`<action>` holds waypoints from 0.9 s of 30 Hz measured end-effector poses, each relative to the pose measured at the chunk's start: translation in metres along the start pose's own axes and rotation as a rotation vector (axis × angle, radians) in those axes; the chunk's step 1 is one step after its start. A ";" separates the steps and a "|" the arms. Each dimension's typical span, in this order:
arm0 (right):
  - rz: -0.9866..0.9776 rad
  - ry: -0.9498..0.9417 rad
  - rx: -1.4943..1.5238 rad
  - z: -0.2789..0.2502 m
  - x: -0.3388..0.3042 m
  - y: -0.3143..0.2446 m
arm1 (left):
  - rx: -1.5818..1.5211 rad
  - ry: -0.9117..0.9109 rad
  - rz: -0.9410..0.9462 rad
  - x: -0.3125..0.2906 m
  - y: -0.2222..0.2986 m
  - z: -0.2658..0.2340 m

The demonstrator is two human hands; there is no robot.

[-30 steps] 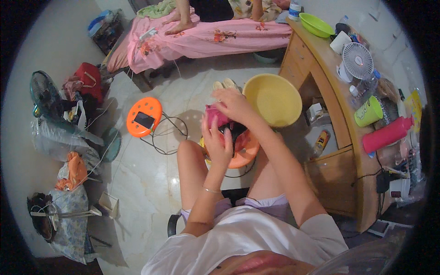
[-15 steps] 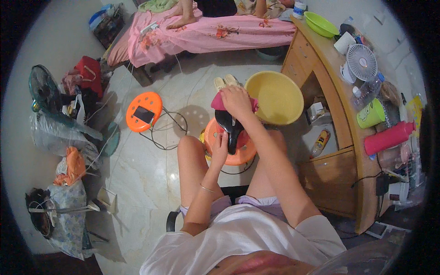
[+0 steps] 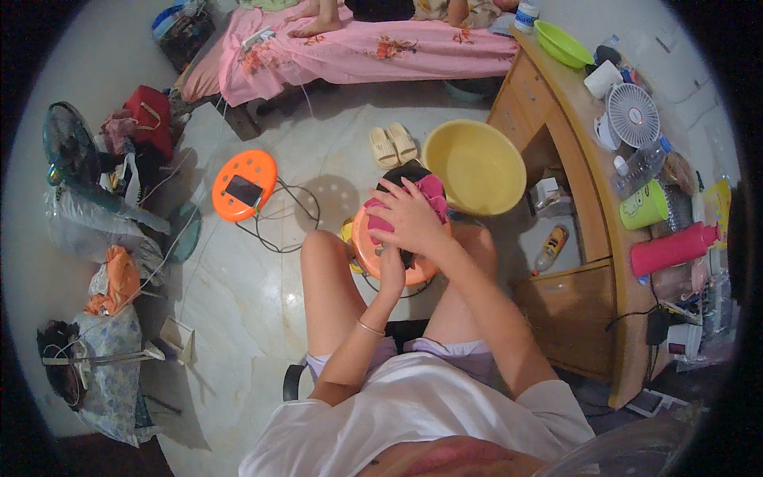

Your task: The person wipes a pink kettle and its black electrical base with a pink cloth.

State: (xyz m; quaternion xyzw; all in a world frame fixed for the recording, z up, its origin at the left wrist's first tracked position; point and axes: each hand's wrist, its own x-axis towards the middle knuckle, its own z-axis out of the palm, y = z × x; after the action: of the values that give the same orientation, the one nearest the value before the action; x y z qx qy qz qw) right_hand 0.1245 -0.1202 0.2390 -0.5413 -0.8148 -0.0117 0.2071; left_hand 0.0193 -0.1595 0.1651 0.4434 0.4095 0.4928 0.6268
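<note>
My left hand (image 3: 391, 272) is closed round the narrow near end of a glossy black thing (image 3: 407, 172), wide at its far end; its kind I cannot make out. Over it lies a pink cloth (image 3: 432, 191), partly covering it. My right hand (image 3: 409, 222) presses the cloth down on the black thing, fingers spread and curved over it. Both are above an orange round stool (image 3: 418, 276) between my knees. Most of the black thing is hidden under the cloth and my right hand.
A yellow basin (image 3: 475, 167) stands right of the stool, beside cream slippers (image 3: 393, 145). To the left, a second orange stool (image 3: 226, 207) bears a phone (image 3: 244, 190). A wooden desk (image 3: 588, 230) lines the right. Behind, another person's foot (image 3: 316, 27) rests on a pink-covered bed (image 3: 350, 52).
My right hand has moved nearer to me with the pink cloth, which now covers more of the black thing. The far slippers have come fully into sight. My left hand has shifted slightly.
</note>
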 end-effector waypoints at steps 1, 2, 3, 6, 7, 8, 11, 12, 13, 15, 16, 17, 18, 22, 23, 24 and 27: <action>0.000 0.019 0.041 -0.004 0.003 0.005 | -0.003 0.047 -0.019 0.000 0.005 0.004; 0.000 0.041 0.084 -0.007 0.007 0.012 | -0.011 0.033 -0.130 0.006 -0.002 -0.001; 0.100 0.027 0.138 -0.009 0.014 0.022 | -0.032 0.013 -0.178 0.010 -0.009 -0.010; 0.323 0.118 0.293 -0.005 0.034 0.074 | -0.121 -0.074 -0.201 0.022 -0.026 -0.030; 0.392 0.179 0.420 0.013 0.027 0.105 | -0.175 0.048 -0.130 0.018 -0.006 -0.007; 0.444 0.238 0.561 0.026 0.024 0.121 | -0.100 0.008 -0.086 0.023 -0.016 -0.014; 0.307 0.261 0.236 0.023 0.029 0.088 | 0.047 -0.033 -0.019 0.033 -0.041 -0.048; 0.268 0.242 0.157 0.019 0.028 0.074 | 0.032 -0.044 -0.042 0.031 -0.040 -0.050; 0.229 0.222 0.077 0.013 0.025 0.054 | 0.029 -0.046 -0.062 0.027 -0.035 -0.052; 0.150 0.178 0.002 0.004 0.009 0.017 | 0.025 -0.069 -0.105 0.024 -0.028 -0.047; 0.093 0.161 0.022 0.005 0.000 -0.003 | 0.035 -0.070 -0.118 0.024 -0.023 -0.047; 0.008 0.149 0.010 0.010 -0.008 -0.017 | -0.036 0.010 -0.038 0.022 -0.023 -0.038; 0.005 0.151 0.035 0.011 -0.015 -0.024 | -0.100 0.086 0.047 0.020 -0.022 -0.029; 0.048 0.212 0.064 0.006 -0.016 -0.022 | -0.394 0.182 -0.195 0.035 -0.043 -0.052; 0.102 0.254 0.055 0.008 -0.013 -0.009 | -0.230 0.029 -0.194 0.030 -0.029 -0.049; 0.156 0.295 0.044 0.010 -0.009 0.004 | -0.152 0.006 -0.179 0.025 -0.018 -0.040; 0.339 0.278 0.113 0.011 0.009 0.050 | -0.017 -0.031 -0.088 0.023 -0.011 -0.038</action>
State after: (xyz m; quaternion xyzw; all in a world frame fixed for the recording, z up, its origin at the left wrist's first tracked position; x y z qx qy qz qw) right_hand 0.1627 -0.0887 0.2222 -0.6513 -0.6751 -0.0056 0.3464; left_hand -0.0097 -0.1323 0.1422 0.4274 0.4147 0.4614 0.6576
